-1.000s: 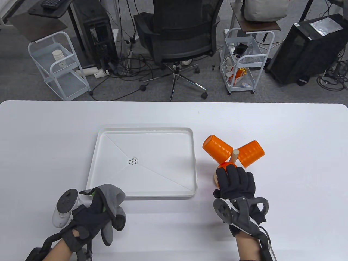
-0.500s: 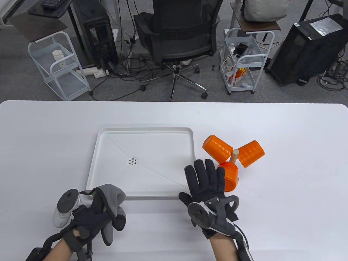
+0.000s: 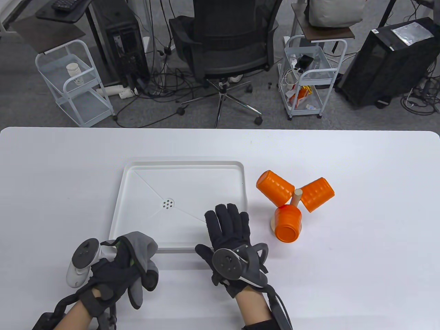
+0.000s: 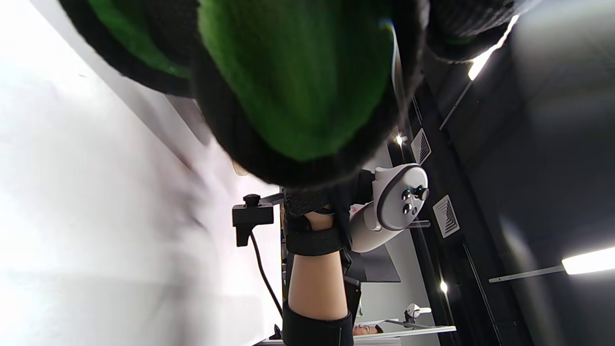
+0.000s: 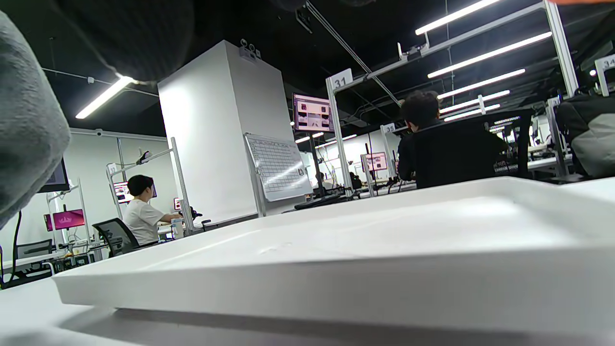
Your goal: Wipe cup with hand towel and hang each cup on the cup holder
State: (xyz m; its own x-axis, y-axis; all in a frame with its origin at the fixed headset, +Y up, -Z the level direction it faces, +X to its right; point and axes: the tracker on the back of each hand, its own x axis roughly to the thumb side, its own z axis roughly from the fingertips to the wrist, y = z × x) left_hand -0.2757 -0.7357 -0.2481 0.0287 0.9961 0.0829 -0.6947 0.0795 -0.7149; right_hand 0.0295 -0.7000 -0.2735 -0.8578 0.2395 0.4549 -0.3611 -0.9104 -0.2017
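Observation:
Three orange cups hang on the wooden cup holder (image 3: 296,196) right of the tray: one at the back left (image 3: 275,186), one at the back right (image 3: 318,194), one at the front (image 3: 288,224). My right hand (image 3: 227,220) lies flat with straight fingers over the tray's front right corner, holding nothing, a hand's width left of the front cup. My left hand (image 3: 135,275) grips the grey hand towel (image 3: 142,242) just in front of the tray's front left corner. In the left wrist view only green and black glove fingers (image 4: 298,86) show, close up.
The white tray (image 3: 185,163) with a centre drain sits mid-table; the right wrist view shows its rim (image 5: 336,278) from low down and the towel (image 5: 24,144) at the left edge. An office chair (image 3: 227,41) and wire carts stand beyond the table's far edge.
My right hand let go of the front cup, which stays on the holder, and slid left to the tray's front right corner. The left hand and towel have not moved.

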